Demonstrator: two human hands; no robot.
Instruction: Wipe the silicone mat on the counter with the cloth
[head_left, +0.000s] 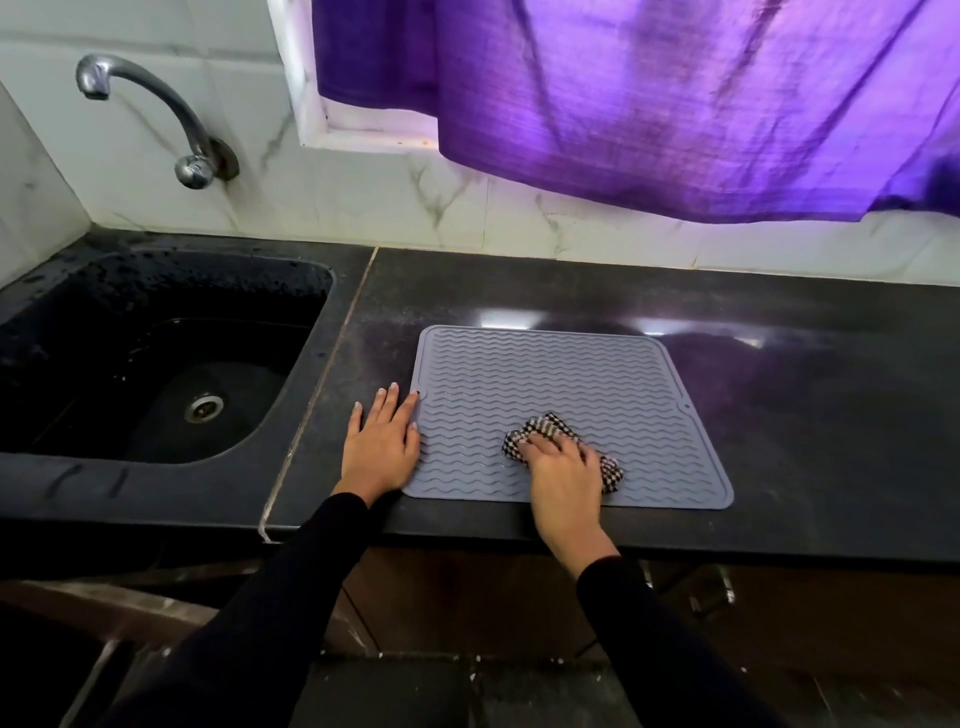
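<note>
A grey silicone mat with wavy ridges lies flat on the black counter, near its front edge. My right hand presses a bunched black-and-white checked cloth onto the mat's near middle, its fingers curled over the cloth. My left hand lies flat with straight fingers on the counter, overlapping the mat's left edge. Part of the cloth is hidden under my right hand.
A black sink with a metal drain sits left of the mat, under a chrome tap on the tiled wall. A purple curtain hangs above the back of the counter. Bare counter stretches to the right.
</note>
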